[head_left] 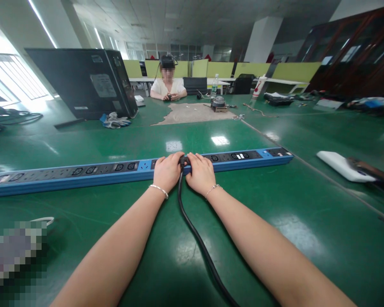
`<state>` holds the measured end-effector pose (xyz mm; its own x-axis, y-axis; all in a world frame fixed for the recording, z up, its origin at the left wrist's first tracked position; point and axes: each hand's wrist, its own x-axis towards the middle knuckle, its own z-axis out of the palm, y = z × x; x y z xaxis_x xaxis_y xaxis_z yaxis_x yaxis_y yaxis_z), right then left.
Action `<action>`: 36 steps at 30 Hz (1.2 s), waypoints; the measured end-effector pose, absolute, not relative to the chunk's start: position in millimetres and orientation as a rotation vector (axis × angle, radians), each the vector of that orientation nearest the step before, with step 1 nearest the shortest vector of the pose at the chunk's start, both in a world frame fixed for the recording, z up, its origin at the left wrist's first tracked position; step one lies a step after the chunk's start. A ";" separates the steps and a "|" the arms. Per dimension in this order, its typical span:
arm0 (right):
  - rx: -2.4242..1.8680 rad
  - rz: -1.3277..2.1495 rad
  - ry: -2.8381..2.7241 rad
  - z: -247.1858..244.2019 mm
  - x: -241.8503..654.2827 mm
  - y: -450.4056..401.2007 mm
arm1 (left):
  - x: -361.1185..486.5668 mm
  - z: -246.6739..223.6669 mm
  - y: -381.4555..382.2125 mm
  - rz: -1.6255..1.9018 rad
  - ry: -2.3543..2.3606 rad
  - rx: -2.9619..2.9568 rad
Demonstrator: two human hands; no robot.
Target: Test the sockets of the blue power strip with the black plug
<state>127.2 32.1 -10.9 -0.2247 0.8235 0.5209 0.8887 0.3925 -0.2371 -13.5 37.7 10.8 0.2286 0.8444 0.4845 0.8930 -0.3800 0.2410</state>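
A long blue power strip (60,186) with black outlets lies across the green table in front of me. At its middle, a black power plug (183,161) sits between my two hands, against the strip's socket face. My left hand (169,170) is closed, its fingers curled over the strip and onto the plug from the left. From the right, the closed fingers of my right hand (201,171) press on the same plug. A thick black cable (195,232) runs from the plug toward me. How deep the plug sits is hidden by my fingers.
A black computer tower (80,83) stands at the back left beside work gloves (115,120). Across the table sits a person (168,85). A white object (342,165) lies on the right; a blurred-out item (16,256) is at front left. A bottle (214,86) stands farther back.
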 end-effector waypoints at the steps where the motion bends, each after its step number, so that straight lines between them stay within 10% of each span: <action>1: -1.458 -0.146 -2.068 -11.4 126.6 32.3 | -12.6 10.0 38.2 -0.870 -1.686 -2.401; 9: -1.454 -0.147 -2.094 -12.4 127.8 32.8 | -22.1 32.6 45.6 -1.516 -1.674 -2.069; 36: -1.449 -0.107 -2.072 -13.0 126.4 34.1 | -131.6 37.0 32.9 -0.730 -2.073 -2.365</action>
